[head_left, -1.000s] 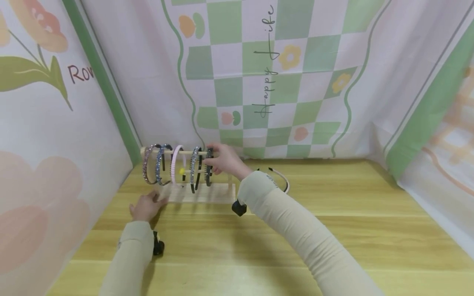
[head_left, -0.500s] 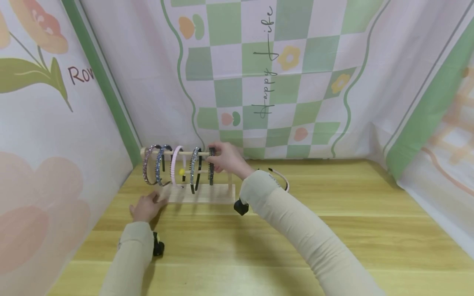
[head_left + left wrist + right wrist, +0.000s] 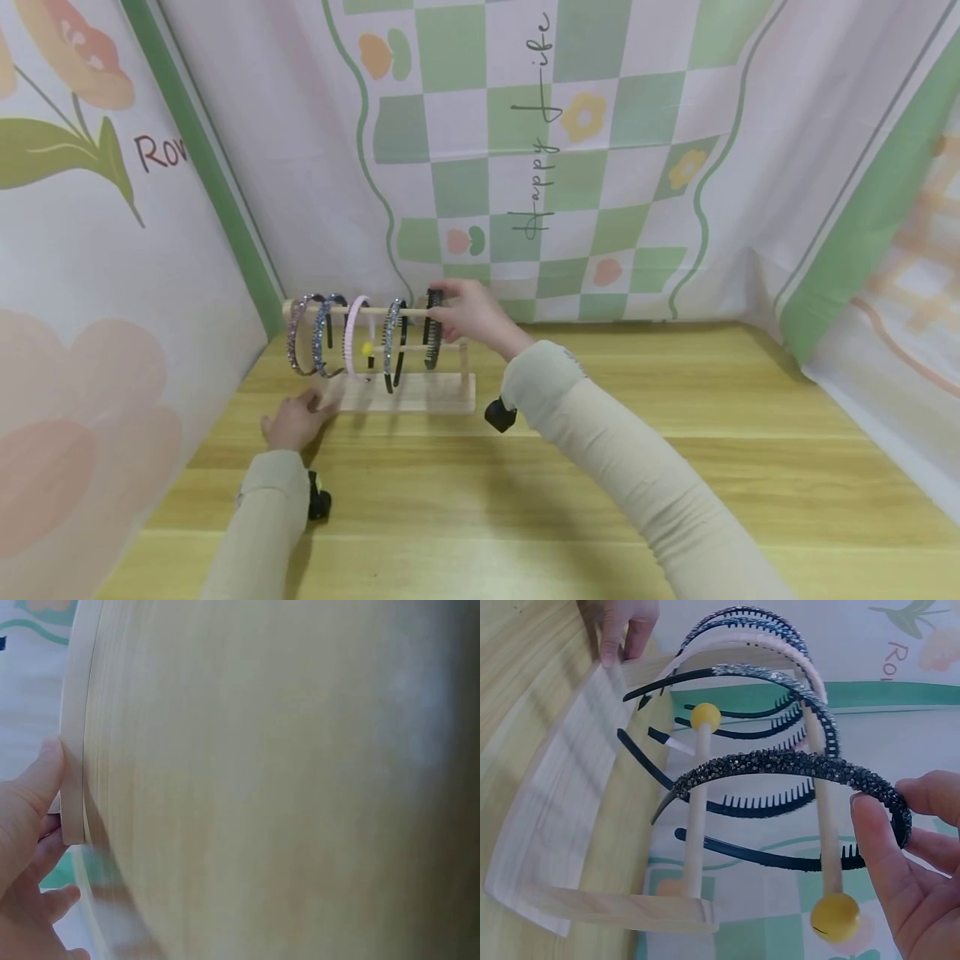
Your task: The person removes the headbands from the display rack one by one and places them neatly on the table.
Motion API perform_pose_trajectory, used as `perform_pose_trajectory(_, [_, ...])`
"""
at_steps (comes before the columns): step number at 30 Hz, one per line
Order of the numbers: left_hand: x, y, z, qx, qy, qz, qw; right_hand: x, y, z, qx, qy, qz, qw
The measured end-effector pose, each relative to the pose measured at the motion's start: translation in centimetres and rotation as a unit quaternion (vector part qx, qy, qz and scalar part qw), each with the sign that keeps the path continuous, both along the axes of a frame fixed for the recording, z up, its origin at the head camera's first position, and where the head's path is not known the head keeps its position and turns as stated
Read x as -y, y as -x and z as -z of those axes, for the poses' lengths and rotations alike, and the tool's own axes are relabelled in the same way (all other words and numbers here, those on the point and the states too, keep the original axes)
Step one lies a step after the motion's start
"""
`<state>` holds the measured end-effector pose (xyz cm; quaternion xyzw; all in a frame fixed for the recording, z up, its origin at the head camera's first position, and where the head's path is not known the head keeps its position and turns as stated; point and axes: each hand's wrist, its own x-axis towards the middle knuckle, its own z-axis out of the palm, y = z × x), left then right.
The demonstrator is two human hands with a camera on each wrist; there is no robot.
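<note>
A wooden headband rack stands at the back left of the table, its flat base (image 3: 442,392) on the tabletop. My left hand (image 3: 295,421) holds the base's left end; in the left wrist view the thumb (image 3: 46,772) lies against its edge with fingers on the other side. My right hand (image 3: 480,317) pinches a black beaded headband (image 3: 780,761) between thumb and fingers. That headband hangs around the upper bar near its yellow-balled right end (image 3: 835,916). Farther left on the bar hang a silver glittery headband (image 3: 390,346), a pink one (image 3: 348,342) and two sequined ones (image 3: 322,333).
A shorter lower bar with a yellow ball (image 3: 705,718) sits below the upper one. Checkered fabric (image 3: 517,167) hangs right behind the rack, and a printed curtain (image 3: 90,350) stands close on the left. Wooden tabletop (image 3: 712,442) extends to the right.
My right hand has slid the black headband rightward along the upper bar and turned it slightly. A light pink headband lying behind my right sleeve is now covered. My left hand stays put.
</note>
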<state>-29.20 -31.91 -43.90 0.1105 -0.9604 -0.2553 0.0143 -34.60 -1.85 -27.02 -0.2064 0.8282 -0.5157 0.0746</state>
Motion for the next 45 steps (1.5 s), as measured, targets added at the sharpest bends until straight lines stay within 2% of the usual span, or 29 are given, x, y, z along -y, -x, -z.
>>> perform_pose_trajectory(8, [-0.1,0.0,0.0,0.001,0.000,-0.002,1.0000,-1.2,-0.4,-0.8,-0.001,0.017,0.003,1.000])
perform_pose_trajectory(16, [-0.2,-0.2,-0.3,0.005,-0.001,-0.002,1.0000,-2.4,-1.0,-1.8,-0.026,0.013,-0.003,1.000])
perform_pose_trajectory(23, [-0.1,-0.2,-0.3,0.009,-0.004,-0.003,1.0000,-3.4,-1.3,-2.4,-0.018,0.049,-0.005,0.999])
perform_pose_trajectory(38, [-0.5,-0.5,-0.8,0.011,0.004,-0.004,0.9999,-6.0,-1.9,-3.5,-0.027,0.064,0.036,0.997])
perform_pose_trajectory(45, [-0.4,-0.4,-0.6,0.008,0.011,-0.003,0.9999,-7.4,-1.8,-3.6,-0.033,0.059,0.039,0.997])
